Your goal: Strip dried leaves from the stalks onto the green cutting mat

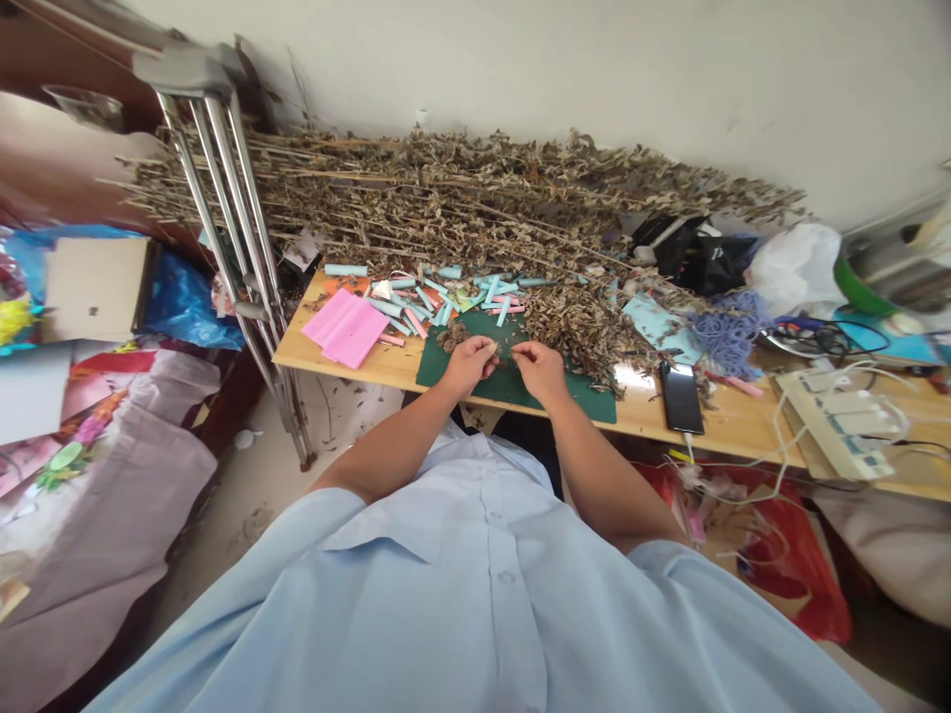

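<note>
Over the green mat (446,368), my left hand (472,363) is closed in a pinch with a scrap of dried leaf showing at its fingertips. My right hand (540,370) is just to its right, thumb and finger pressed together; whatever they hold is too small to make out. Beyond my right hand lies a heap of dried leaves (580,322), partly covering the mat. A smaller clump of dried leaf (451,338) sits beside my left hand. Behind both hands are several blue and pink paper rolls (503,310).
Long bundles of dried stalks (446,198) line the wall. Pink paper sheets (346,329) lie at left, near metal crutches (245,198). At right are a phone (682,398) on a cable, purple yarn (732,332) and a power strip (836,426). A red bag (794,564) is below the table.
</note>
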Action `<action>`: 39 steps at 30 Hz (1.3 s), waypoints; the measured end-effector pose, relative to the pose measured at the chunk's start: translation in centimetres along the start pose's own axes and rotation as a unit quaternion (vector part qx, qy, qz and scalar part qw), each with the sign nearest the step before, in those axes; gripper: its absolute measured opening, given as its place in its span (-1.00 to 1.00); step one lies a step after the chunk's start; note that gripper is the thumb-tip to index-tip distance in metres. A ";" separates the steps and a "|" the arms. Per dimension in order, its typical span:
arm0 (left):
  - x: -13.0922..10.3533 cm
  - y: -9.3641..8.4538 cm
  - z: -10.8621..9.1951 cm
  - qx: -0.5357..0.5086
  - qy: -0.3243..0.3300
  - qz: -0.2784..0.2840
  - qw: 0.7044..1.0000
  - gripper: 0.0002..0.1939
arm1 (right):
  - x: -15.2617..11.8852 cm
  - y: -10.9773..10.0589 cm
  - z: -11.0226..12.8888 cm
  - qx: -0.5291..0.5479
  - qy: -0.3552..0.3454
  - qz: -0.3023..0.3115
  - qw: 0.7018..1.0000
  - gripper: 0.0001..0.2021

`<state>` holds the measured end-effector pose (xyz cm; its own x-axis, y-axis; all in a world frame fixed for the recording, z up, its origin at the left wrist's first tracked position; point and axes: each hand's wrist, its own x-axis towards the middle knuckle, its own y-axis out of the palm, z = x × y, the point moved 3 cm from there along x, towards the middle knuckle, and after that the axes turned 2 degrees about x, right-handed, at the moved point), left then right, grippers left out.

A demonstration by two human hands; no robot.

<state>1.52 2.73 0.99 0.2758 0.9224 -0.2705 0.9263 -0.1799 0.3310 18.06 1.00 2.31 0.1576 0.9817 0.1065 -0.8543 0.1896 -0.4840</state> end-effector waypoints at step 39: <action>0.2 0.1 -0.1 0.076 0.051 0.028 0.995 -0.76 | -2.5 1.1 1.3 -0.032 -0.171 -0.033 0.984 -0.68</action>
<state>1.68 2.93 1.10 0.3079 0.9381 -0.1587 0.9404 -0.2748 0.2002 16.08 -1.26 2.61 0.0257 0.9071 0.4201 -0.8129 0.2636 -0.5193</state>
